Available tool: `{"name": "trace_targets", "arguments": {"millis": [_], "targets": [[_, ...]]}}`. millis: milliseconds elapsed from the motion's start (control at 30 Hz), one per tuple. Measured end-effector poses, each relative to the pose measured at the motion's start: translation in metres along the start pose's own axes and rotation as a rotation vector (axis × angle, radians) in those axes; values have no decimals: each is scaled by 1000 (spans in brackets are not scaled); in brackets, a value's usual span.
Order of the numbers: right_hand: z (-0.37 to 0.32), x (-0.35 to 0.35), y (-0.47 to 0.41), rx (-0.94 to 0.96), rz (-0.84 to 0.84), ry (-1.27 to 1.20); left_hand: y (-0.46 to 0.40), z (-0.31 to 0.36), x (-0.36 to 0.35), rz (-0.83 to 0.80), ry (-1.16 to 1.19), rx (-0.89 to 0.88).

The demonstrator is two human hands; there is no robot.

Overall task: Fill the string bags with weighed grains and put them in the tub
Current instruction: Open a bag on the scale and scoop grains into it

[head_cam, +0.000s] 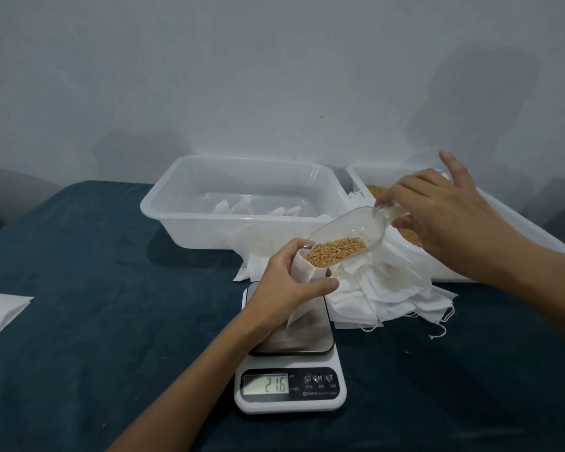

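The string bag stands on the steel plate of the scale, its mouth held open by your left hand, whose grip is curled round the bag's neck. Your right hand pinches the handle of the clear scoop between thumb and fingers, and the scoop's lip sits right at the bag's mouth with the grains heaped at its low end.

Tilt the scoop slowly and let the grains trickle, so you can stop at the weight you want; the display appears to read 21.6. Your left hand probably adds to that reading by bearing on the bag, so ease its hold before trusting the number. Keep the mouth wide and the lip inside it, or grains will likely spill onto the plate.

Just beside the scale lies a heap of empty bags, and behind it the grain tub. The tub for filled bags stands behind the scale, with a few white bags already in it. All of this rests on a desk under dark blue cloth, a white sheet at its left edge, against a plain pale wall
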State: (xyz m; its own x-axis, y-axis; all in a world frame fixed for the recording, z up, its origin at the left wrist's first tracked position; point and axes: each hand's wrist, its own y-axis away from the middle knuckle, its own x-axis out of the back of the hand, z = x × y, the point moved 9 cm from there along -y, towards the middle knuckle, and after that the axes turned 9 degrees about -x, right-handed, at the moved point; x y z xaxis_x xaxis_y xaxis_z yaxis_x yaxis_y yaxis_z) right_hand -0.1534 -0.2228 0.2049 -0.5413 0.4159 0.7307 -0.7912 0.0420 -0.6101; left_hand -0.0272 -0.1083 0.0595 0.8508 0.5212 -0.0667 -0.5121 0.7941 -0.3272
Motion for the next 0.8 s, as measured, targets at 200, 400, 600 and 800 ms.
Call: {"name": "trace_targets", "arguments": {"millis": [200,400,600,800], "targets": [[0,-1,1,5,5,3,0,-2,0,0,-9,-2],[-1,-1,1,-1,6,-2,0,-1,1,-3,-12,-7],[-1,0,1,-11,5,5,0,-2,1,-2,-10,-4],[-2,-1,0,-23,-12,-1,0,-2,0,-8,4,5]]}}
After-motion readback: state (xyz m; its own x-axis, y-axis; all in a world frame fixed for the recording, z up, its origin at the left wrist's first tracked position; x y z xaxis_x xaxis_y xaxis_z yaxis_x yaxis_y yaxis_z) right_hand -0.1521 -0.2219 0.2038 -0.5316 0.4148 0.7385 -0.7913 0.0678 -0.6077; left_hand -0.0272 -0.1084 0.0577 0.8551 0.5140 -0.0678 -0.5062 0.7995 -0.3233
